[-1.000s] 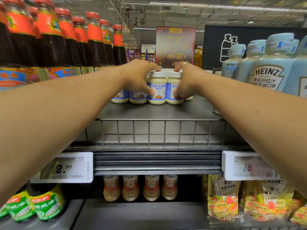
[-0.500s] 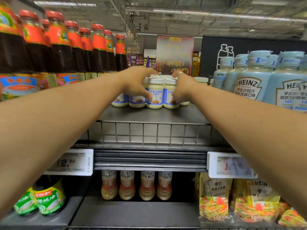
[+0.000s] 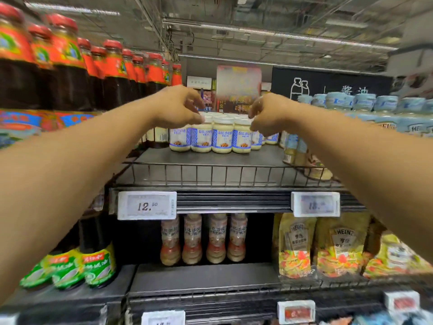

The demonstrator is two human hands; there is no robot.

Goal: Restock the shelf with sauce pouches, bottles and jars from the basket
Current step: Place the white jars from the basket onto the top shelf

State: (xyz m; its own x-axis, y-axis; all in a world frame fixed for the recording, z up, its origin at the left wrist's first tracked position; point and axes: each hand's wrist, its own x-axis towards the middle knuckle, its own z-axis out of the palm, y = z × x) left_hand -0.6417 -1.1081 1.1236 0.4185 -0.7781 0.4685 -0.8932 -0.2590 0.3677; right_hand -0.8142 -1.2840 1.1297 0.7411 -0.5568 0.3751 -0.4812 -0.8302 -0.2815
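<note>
Both arms are stretched toward the shelf [image 3: 210, 158]. The left hand [image 3: 179, 107] and the right hand [image 3: 269, 113] are held apart with fingers loosely curled, nothing gripped in either. The white jars [image 3: 222, 136] are grouped between and just below the hands (whether fingertips touch the lids cannot be told). Dark red-capped bottles [image 3: 112, 76] are ranged beside the left arm.

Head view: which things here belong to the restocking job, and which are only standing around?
Job: white-lidded jars, left hand, right hand, shelf.
Not job: red-capped dark bottles, Heinz pouches, price tag.
</note>
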